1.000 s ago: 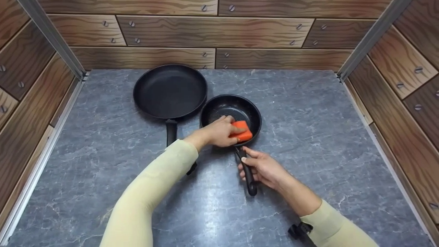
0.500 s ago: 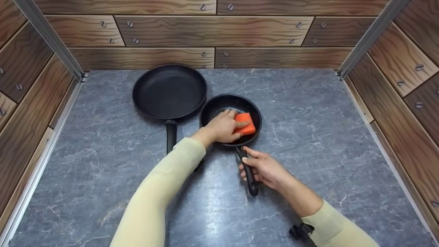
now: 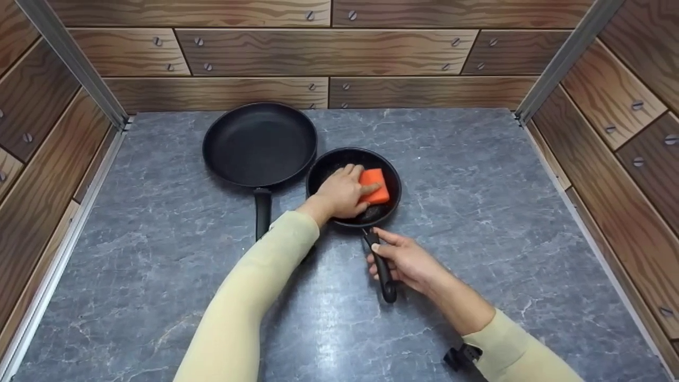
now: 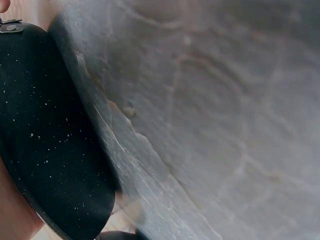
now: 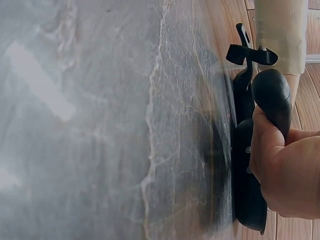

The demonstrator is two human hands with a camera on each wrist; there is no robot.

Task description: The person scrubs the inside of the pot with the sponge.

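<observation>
Inside the small black frying pan (image 3: 354,154), my left hand (image 3: 342,192) holds an orange sponge (image 3: 377,178) against the inner surface. Its index finger lies across the sponge and the thumb sits at the near edge. My right hand (image 3: 408,260) grips the pan's black handle (image 3: 383,276), thumb on top, close to the pan body. In the right wrist view, the right hand (image 5: 287,170) wraps the handle, whose rounded end (image 5: 271,92) points toward the camera. The left wrist view shows the small pan's speckled outer wall (image 4: 47,130); the sponge is hidden there.
A larger black frying pan (image 3: 260,143) sits to the left and behind, close to the small pan's rim. Its handle (image 3: 262,212) runs toward me, partly covered by the left sleeve (image 3: 254,286). Wood-patterned walls (image 3: 329,53) enclose the grey marbled tabletop (image 3: 477,175) on three sides.
My left hand has slid the sponge away from the handle, toward the far side of the small pan. The right hand keeps its hold, and both pans stay in place.
</observation>
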